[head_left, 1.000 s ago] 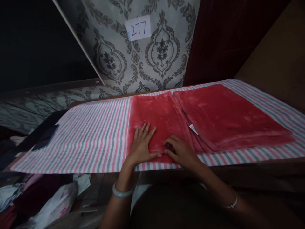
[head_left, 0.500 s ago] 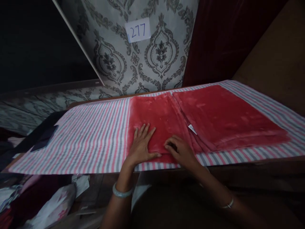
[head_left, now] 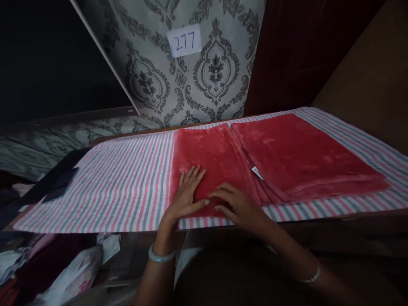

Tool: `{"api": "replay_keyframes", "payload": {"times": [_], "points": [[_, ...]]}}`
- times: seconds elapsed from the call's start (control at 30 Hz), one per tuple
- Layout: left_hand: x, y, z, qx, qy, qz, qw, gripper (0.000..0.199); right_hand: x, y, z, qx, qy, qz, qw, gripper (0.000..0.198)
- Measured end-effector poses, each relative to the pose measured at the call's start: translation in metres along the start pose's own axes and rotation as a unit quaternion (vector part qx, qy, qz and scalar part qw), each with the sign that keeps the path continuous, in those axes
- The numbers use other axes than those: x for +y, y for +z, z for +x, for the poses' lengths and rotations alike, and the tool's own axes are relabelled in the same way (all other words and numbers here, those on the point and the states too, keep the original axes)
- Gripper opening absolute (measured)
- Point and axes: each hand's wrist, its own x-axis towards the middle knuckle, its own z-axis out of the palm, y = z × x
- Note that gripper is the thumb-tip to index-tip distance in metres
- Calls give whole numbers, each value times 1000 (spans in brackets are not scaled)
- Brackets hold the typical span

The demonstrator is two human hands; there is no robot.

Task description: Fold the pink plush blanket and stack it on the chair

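A red plush cloth (head_left: 204, 153) lies folded in two flat sections on a striped sheet (head_left: 127, 182), and a small white tag (head_left: 257, 173) shows at the fold between them. My left hand (head_left: 187, 191) rests on the left section near its front edge, fingers spread and thumb pointing right. Just right of it, my right hand (head_left: 237, 206) is over the same front edge, its fingers bent and apart from the thumb. I see nothing between them. The right section (head_left: 302, 153) lies beyond my right hand, untouched.
A dark flat object (head_left: 60, 185) lies at the sheet's left end. Behind the table stands a patterned wall with a paper marked 277 (head_left: 184, 40); a large dark screen (head_left: 57, 63) is at upper left. Clothes and a white bag (head_left: 76, 272) are piled below left.
My right hand has moved left along the cloth's front edge towards my left thumb, its fingers reaching out further. My left hand has shifted slightly left. The cloth looks nearly unchanged.
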Motion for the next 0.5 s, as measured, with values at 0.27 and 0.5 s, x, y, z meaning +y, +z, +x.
{"api": "replay_keyframes", "payload": {"times": [0.27,0.5], "points": [[-7,5,0,23,6,-27,999,75,16,28,6,19,30,-44,998,18],[-5,8,1,30,0,-20,999,83,19,13,8,-21,6,-47,999,32]]}}
